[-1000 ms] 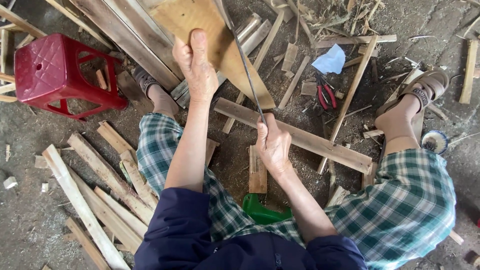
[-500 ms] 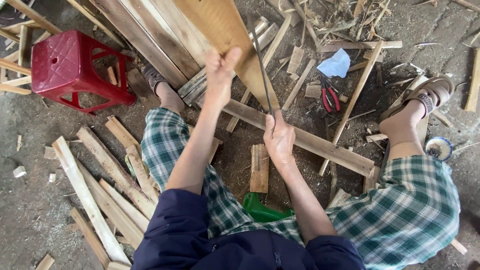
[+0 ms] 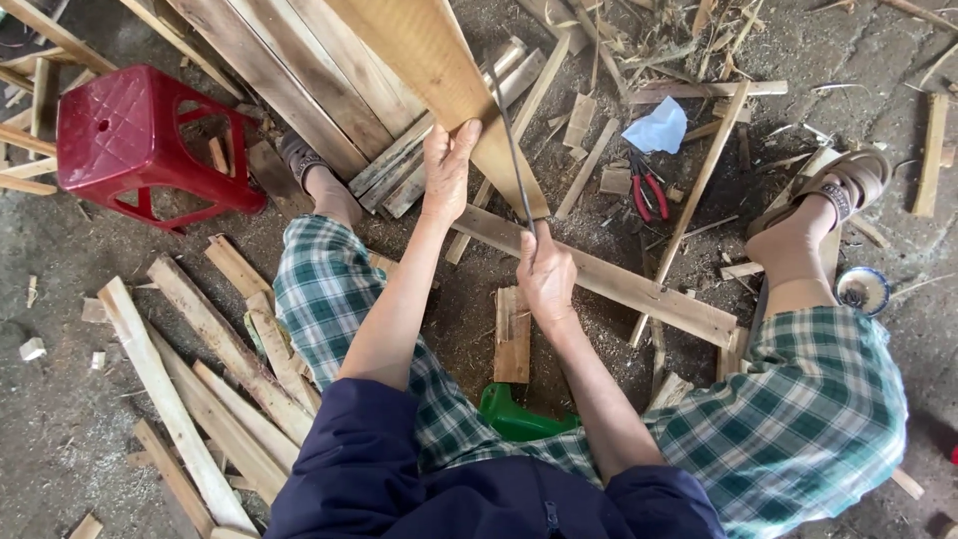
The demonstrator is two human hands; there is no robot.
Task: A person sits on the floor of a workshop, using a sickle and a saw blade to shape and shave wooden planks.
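- We are gripping the wide wooden board (image 3: 424, 60) with our left hand (image 3: 446, 170), fingers wrapped over its near edge (the board is slanting up and away from us).
- Our right hand (image 3: 545, 276) is closing in a fist around the handle of a thin saw blade (image 3: 511, 150), which is standing on edge against the board's right side.
- The board's near end is resting on a long plank (image 3: 619, 284) lying across the ground between our feet.
- We are also seeing a red plastic stool (image 3: 120, 135) at the left and red-handled pliers (image 3: 647, 190) beside a scrap of blue paper (image 3: 657, 128).
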